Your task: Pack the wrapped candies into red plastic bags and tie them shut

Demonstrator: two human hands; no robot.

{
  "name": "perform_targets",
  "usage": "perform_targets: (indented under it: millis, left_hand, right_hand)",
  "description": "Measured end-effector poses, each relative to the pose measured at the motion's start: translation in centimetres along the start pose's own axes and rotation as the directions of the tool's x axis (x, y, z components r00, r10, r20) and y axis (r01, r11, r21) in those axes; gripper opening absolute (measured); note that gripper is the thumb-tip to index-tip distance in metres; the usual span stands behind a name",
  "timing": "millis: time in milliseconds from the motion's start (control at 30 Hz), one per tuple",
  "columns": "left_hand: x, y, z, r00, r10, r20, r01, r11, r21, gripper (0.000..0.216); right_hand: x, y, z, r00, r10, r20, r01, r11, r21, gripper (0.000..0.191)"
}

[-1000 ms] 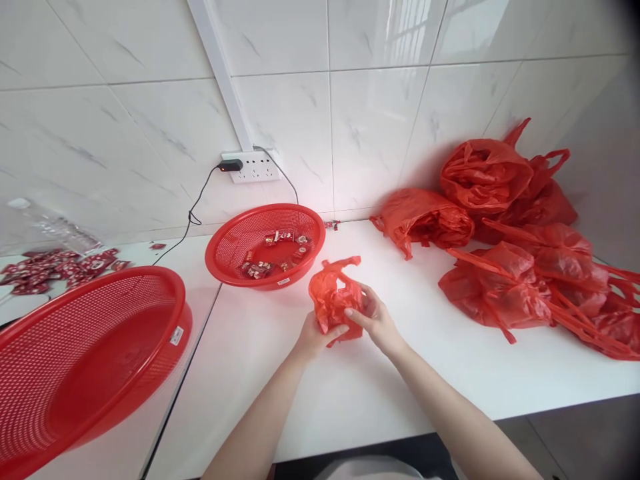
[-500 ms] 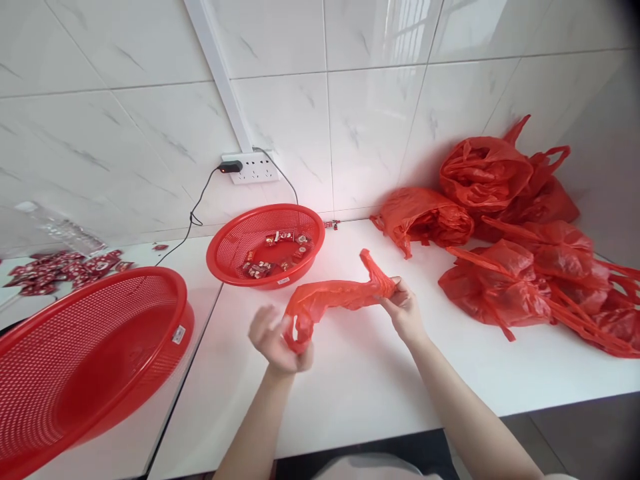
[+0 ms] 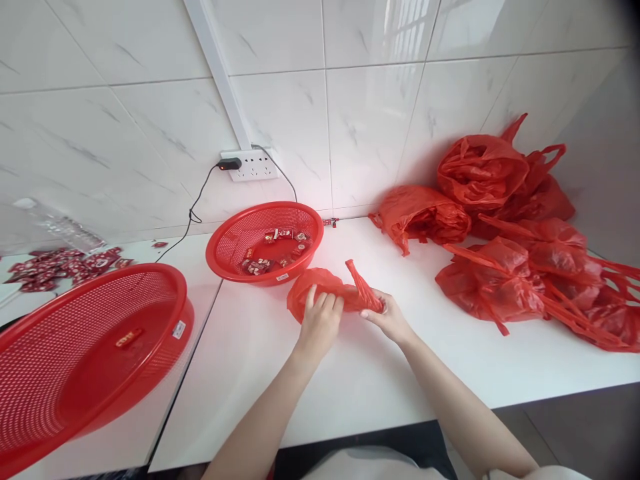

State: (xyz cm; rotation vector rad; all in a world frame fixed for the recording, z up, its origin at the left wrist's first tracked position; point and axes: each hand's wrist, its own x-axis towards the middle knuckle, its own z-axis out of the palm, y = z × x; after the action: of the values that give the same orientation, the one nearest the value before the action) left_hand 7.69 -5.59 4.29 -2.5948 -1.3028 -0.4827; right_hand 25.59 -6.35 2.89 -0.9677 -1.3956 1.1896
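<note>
Red plastic bag (image 3: 352, 299) is under the left hand (image 3: 321, 321), whose closing I cannot tell well, while the right hand (image 3: 394, 317) pinches its gathered end. If they pull too strongly, thin film could tear.

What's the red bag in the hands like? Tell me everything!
The red bag looks like thin, crinkly, slightly see-through plastic. It stretches sideways, bunched narrow at the right, where a twisted strip sticks up, and wider at the left. The right hand grips the narrow end; the left hand covers part. It's over the white table, near the smaller basket.
</note>
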Motion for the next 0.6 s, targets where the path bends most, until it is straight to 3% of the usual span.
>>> perform_targets:
  millis: [100, 233, 300, 400, 500, 533, 600]
  left_hand:
    - [-0.2, 0.2, 0.1, 0.993, 0.075, 0.093, -0.069, 0.995, -0.067, 0.027]
    - [-0.7, 0.0, -1.3, 0.970, 0.174, 0.170, -0.121, 0.952, -0.283, 0.015]
    - [-0.9, -0.6, -2.1, 0.960, 0.113, 0.257, -0.005, 0.921, -0.389, 0.021]
    - [-1.2, -1.6, -2.9, 0.921, -0.106, 0.374, 0.287, 0.835, -0.469, 0.035]
    - [-1.2, -1.9, -3.1, 0.870, -0.256, 0.421, 0.452, 0.755, -0.476, 0.038]
    - [-1.2, -1.8, -3.0, 0.860, -0.282, 0.425, 0.479, 0.733, -0.483, 0.041]
    - [-1.1, -1.1, -2.9, 0.856, -0.303, 0.419, 0.501, 0.687, -0.526, 0.043]
  right_hand:
    - [-0.1, 0.1, 0.2, 0.992, -0.002, -0.125, -0.007, 0.997, -0.071, 0.030]
    - [0.2, 0.3, -0.6, 0.971, -0.017, -0.240, 0.020, 1.000, 0.010, 0.030]
    - [0.5, 0.2, -1.4, 0.958, -0.020, -0.288, 0.042, 0.997, 0.072, 0.030]
    - [0.5, -0.8, -2.3, 0.928, -0.063, -0.368, 0.101, 0.991, 0.085, 0.030]
    - [-0.4, -2.9, -1.8, 0.830, -0.314, -0.461, 0.248, 0.948, -0.199, 0.024]
    - [-0.9, -3.7, -1.2, 0.813, -0.414, -0.410, 0.296, 0.899, -0.322, 0.019]
    - [-1.6, -5.0, 0.5, 0.865, -0.484, -0.135, 0.368, 0.793, -0.486, 0.011]
